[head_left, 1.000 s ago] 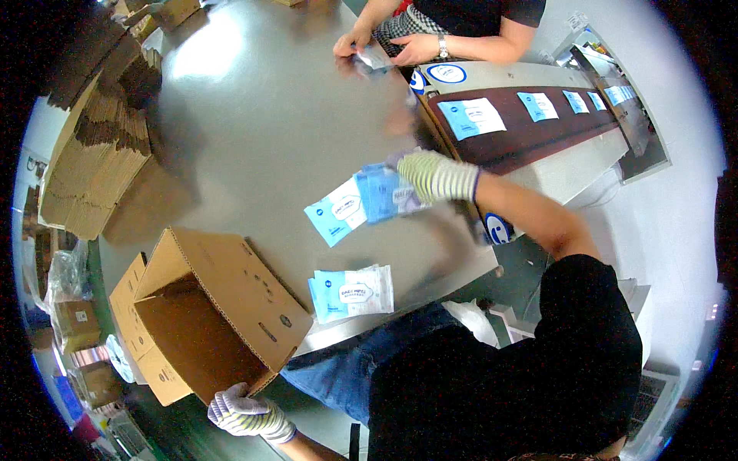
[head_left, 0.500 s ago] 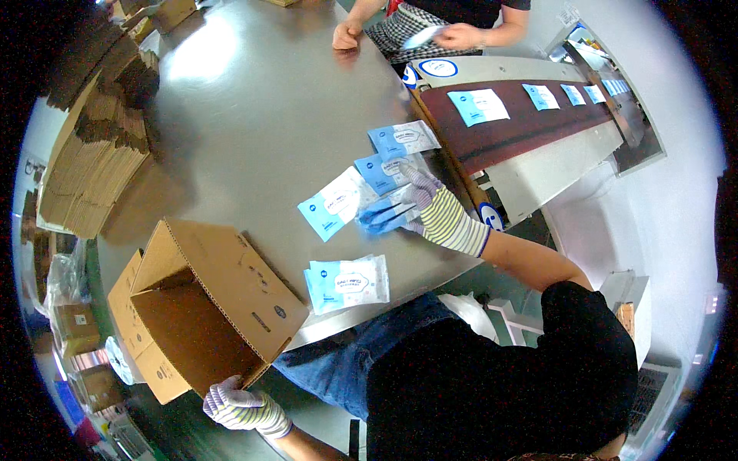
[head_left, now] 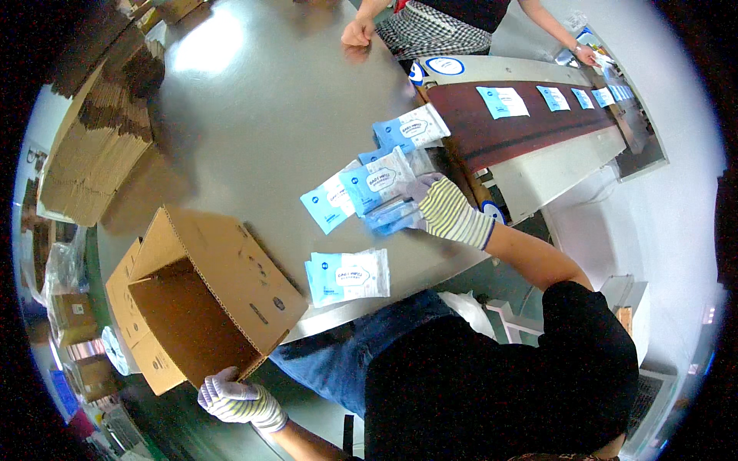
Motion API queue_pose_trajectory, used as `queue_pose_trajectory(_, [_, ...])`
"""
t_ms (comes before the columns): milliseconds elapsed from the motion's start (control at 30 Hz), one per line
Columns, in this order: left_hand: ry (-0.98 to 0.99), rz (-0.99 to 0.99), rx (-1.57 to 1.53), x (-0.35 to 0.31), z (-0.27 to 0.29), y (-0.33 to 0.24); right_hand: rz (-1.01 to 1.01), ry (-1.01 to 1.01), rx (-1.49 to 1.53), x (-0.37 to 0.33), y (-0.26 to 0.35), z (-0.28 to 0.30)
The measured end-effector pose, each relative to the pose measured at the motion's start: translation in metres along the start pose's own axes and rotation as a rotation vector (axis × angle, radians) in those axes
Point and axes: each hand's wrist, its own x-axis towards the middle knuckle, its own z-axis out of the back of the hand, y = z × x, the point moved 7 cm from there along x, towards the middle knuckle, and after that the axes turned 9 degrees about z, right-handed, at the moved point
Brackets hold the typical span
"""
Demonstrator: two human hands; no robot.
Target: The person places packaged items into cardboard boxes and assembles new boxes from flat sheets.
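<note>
My left hand (head_left: 240, 401), in a striped knit glove, grips the lower edge of an open cardboard box (head_left: 265, 288) that lies tilted at the table's front left. The dark inside of the box faces me. At the table's right side my gloved right hand (head_left: 455, 209) is closed on blue-and-white wipes packs (head_left: 378, 181); how many it holds is hidden. Beside them another wipes pack (head_left: 329, 206) lies to the left and one more pack (head_left: 413, 129) just beyond. A small stack of packs (head_left: 350, 276) rests near the table's front edge, right of the box.
A dark red conveyor belt (head_left: 469, 138) on the right carries several packs in a row. Across the metal table (head_left: 254, 131), a co-worker in a checked apron (head_left: 434, 31) reaches toward the belt's far end. Tall stacks of flattened cardboard (head_left: 100, 157) stand at left.
My right hand has closed round packs that now sit gathered and raised near it. Packs on the belt have shifted right in view. The co-worker's arm has swung toward the belt's far end.
</note>
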Motion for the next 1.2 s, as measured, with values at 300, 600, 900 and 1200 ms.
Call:
queue_pose_trajectory(300, [0.010,0.036,0.087,0.002,-0.002,-0.004,-0.035,0.111,0.720,0.019,0.052,-0.033])
queue_pose_trajectory(600, [0.049,0.039,0.103,-0.004,-0.003,-0.002,0.511,0.164,0.404,-0.025,0.187,-0.038])
queue_pose_trajectory(900, [-0.012,0.054,0.059,-0.001,-0.003,-0.006,0.238,0.468,0.344,0.050,0.124,-0.085])
queue_pose_trajectory(1200, [0.015,0.014,0.066,-0.005,0.003,0.002,0.251,0.700,0.288,0.052,0.035,-0.061])
